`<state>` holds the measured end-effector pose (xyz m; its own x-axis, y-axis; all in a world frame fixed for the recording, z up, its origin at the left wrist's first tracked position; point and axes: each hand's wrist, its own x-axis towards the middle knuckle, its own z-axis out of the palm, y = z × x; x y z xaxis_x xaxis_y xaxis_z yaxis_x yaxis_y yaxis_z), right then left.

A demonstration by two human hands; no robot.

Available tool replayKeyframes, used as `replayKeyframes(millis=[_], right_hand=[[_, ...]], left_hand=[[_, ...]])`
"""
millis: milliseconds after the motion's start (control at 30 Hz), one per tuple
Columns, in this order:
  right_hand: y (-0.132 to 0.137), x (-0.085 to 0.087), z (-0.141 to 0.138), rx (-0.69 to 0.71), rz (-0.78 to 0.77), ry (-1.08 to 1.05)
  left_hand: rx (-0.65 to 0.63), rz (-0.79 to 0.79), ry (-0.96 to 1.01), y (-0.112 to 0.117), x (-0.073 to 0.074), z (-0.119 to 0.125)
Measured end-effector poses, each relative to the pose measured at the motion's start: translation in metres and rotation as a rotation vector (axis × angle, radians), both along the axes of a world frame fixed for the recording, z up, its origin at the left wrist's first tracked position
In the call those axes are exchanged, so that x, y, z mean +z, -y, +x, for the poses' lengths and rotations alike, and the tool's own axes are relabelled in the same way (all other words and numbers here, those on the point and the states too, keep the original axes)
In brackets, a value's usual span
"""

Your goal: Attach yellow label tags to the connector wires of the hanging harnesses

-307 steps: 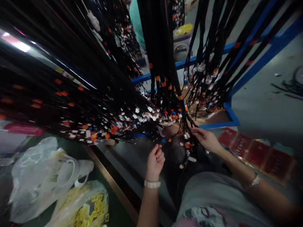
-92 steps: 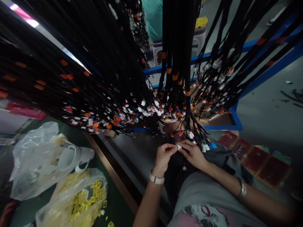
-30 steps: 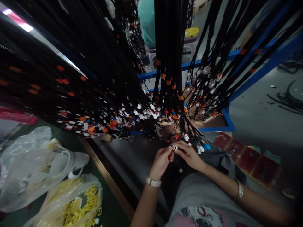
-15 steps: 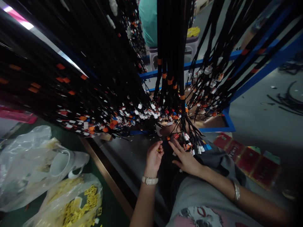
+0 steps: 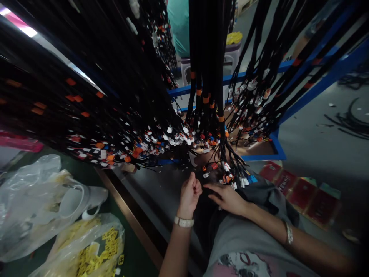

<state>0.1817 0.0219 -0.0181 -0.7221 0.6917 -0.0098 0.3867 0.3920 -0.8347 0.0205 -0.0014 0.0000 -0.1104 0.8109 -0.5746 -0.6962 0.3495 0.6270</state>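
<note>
My left hand [image 5: 189, 193] is curled into a loose fist above my lap, thumb up; what it holds, if anything, is hidden. My right hand [image 5: 226, 196] lies beside it with fingers stretched out, fingertips among the loose connector ends [image 5: 230, 175] of a black wire harness [image 5: 221, 130] that hangs down in front of me. Those ends carry white, orange and blue plugs. Both wrists wear bracelets.
Many more black harnesses [image 5: 109, 107] with orange tape hang from a blue rack [image 5: 276, 142]. On the green bench at left lie a bag of yellow parts [image 5: 89, 250] and a clear bag [image 5: 34, 207]. Red boxes [image 5: 300, 192] sit on the floor at right. A person in teal [image 5: 178, 23] sits behind.
A second ago both hands pinched a small white connector together. They have since parted: the right hand has opened flat, the left has closed into a fist and moved slightly left.
</note>
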Motion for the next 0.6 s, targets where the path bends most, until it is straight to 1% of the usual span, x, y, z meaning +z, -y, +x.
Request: replayKeyframes(millis=[100, 200, 267, 333, 400, 467, 600], right_hand=[[-0.02, -0.005, 0.013, -0.213, 0.074, -0.005], [-0.049, -0.011, 0.04, -0.472, 0.103, 0.074], [-0.064, -0.016, 0.06, -0.605, 0.104, 0.129], [-0.072, -0.023, 0.078, -0.701, 0.078, 0.18], [-0.075, -0.031, 0.09, -0.71, 0.053, 0.25], [-0.073, -0.041, 0.097, -0.713, 0.041, 0.312], [-0.066, -0.063, 0.098, -0.677, 0.033, 0.424]], left_hand=[[-0.015, -0.003, -0.033, 0.0, 0.001, 0.0], [-0.031, -0.014, -0.04, 0.001, 0.004, 0.0], [-0.04, -0.035, -0.002, 0.0, 0.005, 0.0], [-0.058, -0.061, 0.057, 0.0, 0.007, -0.001], [-0.079, -0.071, 0.106, -0.001, 0.007, -0.002], [-0.086, -0.061, 0.115, -0.001, 0.007, -0.003], [-0.07, -0.056, 0.021, -0.001, 0.006, -0.001]])
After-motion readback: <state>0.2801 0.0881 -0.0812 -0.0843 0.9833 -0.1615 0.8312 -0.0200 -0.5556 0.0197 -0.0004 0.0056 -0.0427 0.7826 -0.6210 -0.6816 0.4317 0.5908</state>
